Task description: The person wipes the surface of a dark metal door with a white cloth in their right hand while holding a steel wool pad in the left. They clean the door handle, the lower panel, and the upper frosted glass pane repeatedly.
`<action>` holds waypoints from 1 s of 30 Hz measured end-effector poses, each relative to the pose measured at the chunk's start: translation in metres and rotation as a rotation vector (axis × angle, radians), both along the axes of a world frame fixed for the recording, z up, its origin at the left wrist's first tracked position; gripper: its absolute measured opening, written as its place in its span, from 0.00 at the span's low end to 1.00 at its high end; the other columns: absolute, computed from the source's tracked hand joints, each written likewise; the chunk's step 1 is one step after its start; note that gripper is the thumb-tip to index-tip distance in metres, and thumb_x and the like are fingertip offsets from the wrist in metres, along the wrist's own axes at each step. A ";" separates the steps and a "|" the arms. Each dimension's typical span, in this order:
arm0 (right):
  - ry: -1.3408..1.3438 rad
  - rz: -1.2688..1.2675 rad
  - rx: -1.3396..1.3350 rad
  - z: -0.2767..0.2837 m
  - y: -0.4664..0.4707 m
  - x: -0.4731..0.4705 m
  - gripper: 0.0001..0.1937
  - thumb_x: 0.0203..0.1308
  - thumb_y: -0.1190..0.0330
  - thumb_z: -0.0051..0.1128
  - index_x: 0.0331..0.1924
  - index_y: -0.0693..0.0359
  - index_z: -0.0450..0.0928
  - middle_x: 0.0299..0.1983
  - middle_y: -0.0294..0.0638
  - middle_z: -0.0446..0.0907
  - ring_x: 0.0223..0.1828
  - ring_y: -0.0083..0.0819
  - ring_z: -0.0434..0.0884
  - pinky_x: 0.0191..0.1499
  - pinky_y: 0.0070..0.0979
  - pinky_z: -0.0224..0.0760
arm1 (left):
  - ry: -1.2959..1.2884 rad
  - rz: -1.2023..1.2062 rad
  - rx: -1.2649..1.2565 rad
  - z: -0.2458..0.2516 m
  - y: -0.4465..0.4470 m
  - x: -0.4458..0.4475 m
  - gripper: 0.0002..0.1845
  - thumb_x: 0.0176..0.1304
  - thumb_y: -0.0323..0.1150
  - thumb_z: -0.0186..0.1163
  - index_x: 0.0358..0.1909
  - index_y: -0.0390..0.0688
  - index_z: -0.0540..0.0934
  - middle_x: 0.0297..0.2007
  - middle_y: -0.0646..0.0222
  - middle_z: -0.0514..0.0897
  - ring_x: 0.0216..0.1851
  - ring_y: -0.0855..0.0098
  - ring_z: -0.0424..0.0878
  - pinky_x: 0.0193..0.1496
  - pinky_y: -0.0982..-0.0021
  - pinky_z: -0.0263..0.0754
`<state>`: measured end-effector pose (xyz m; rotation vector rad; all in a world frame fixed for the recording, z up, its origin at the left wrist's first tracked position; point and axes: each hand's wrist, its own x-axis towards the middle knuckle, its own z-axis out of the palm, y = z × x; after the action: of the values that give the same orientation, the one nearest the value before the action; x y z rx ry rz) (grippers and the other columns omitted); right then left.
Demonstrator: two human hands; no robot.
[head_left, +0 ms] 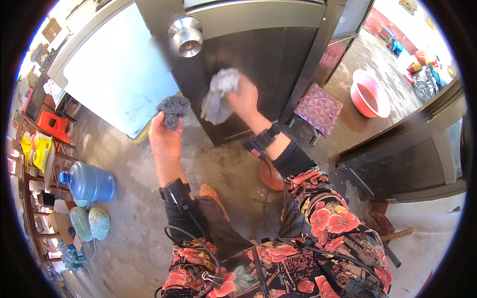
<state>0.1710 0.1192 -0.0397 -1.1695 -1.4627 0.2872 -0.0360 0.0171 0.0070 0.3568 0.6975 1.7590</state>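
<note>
Between the thumb and fingers of my left hand [166, 139] is a grey steel wool scourer [173, 110], held up in front of a white panel [115, 74]. My right hand [244, 95] grips a crumpled, pale grey cloth [220, 97] against or just before the lower part of a dark door [257, 56]; contact is hard to tell from above. Motion slightly blurs the cloth. A round metal doorknob [187, 37] sits on the door above and left of the cloth.
A cushioned stool [319, 108] and a pink basin [380, 108] of brownish water stand right. An orange-brown basin [269, 178] is near my feet. Leftward are a blue water bottle [95, 181], large gourds [81, 223] and a red stool [54, 126]. Another dark door panel [406, 167] juts in.
</note>
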 end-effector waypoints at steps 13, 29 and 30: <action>-0.051 0.228 0.143 0.016 -0.003 -0.023 0.17 0.38 0.71 0.55 0.39 0.59 0.77 0.33 0.49 0.78 0.35 0.50 0.78 0.38 0.40 0.72 | -0.028 0.000 0.020 0.001 -0.001 -0.004 0.07 0.58 0.32 0.58 0.38 0.45 0.75 0.40 0.72 0.78 0.44 0.71 0.75 0.44 0.64 0.74; -0.362 -0.037 0.143 0.071 -0.004 -0.040 0.18 0.37 0.71 0.56 0.39 0.60 0.76 0.30 0.46 0.75 0.31 0.49 0.79 0.31 0.42 0.73 | -0.043 -0.003 0.028 -0.002 -0.001 -0.006 0.07 0.59 0.32 0.56 0.38 0.44 0.75 0.41 0.72 0.79 0.44 0.71 0.75 0.43 0.65 0.74; -0.430 -0.012 0.052 0.055 -0.008 -0.036 0.18 0.37 0.71 0.56 0.39 0.60 0.77 0.30 0.46 0.75 0.31 0.49 0.79 0.32 0.41 0.73 | -0.044 0.011 0.020 -0.002 -0.002 -0.006 0.07 0.59 0.32 0.56 0.39 0.44 0.75 0.41 0.71 0.79 0.44 0.71 0.75 0.43 0.65 0.74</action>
<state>0.1351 0.1116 0.0149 -1.2471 -1.8220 -0.0153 -0.0421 0.0152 0.0052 0.3273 0.6522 1.7798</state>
